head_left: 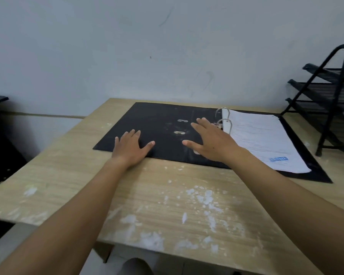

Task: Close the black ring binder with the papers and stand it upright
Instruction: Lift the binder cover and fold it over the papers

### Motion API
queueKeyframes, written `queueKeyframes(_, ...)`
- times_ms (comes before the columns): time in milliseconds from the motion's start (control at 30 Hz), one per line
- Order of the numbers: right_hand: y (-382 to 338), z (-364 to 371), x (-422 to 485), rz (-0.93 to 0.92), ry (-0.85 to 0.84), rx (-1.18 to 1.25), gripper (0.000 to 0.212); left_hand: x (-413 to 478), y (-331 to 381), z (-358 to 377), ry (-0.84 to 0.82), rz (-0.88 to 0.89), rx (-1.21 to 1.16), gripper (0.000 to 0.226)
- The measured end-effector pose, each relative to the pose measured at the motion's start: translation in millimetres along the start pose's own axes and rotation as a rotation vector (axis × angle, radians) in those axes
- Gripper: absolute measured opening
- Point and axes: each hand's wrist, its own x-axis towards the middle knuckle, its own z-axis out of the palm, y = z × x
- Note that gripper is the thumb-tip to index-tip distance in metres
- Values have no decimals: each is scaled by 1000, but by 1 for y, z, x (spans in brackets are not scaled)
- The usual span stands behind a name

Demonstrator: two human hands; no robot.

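The black ring binder (167, 124) is lying open and flat toward the table's (167, 205) far edge, papers (262, 139) on its right half, while the left hand (130, 148) is pressing, fingers spread, on the near edge of its left cover and the right hand (211, 140) is hovering, fingers wide, over its spine.

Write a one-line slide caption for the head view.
Both hands, left hand and right hand, reach onto the open black ring binder holding papers.
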Motion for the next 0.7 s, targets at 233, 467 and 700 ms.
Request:
queueKeyframes(233,-45,33,19,-56,-186,12,88,-12,-62,-15,22,-102,61,78)
queueKeyframes(467,-51,47,26,-41,-267,-23,88,-14,-83,-22,80,-195,-74,80)
queueKeyframes(700,-51,49,28,-45,-268,-37,90,-11,-75,-24,163,-256,-367,69)
